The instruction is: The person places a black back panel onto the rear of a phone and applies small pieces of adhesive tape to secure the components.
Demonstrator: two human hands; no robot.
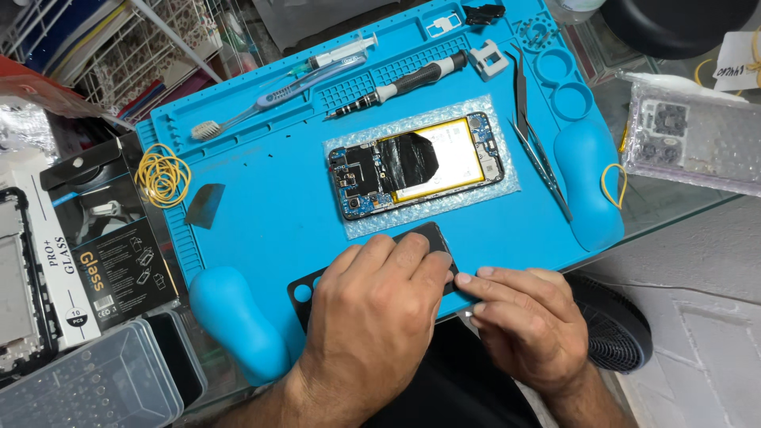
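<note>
Two hands work at the near edge of a blue silicone mat (261,222) in the head view. Our left hand (376,305) lies flat on a thin black panel (432,235), the fingers spread and pressing it down on the mat; this hand covers most of the panel, so we see only its far end and a strip with round holes at its left. Our right hand (527,317) is at the panel's right edge, with the fingers (476,280) closed together in a pinch there; what the grip has between them we cannot tell.

Behind the panel, in the middle of the mat, an opened phone (416,164) lies on a piece of bubble wrap (499,186), its yellow battery and circuit boards showing. Further back lie a screwdriver (404,85), a toothbrush (269,99) and a syringe (341,54). Tweezers (535,147) lie at the right of the phone. At the left of the mat we see yellow rubber bands (162,176) and a dark pick (206,206). Beside the mat, on the glass surface (674,202), stand a box of screen glass (103,261) and a clear plastic container (87,384); a bagged part (697,143) lies at the right.
</note>
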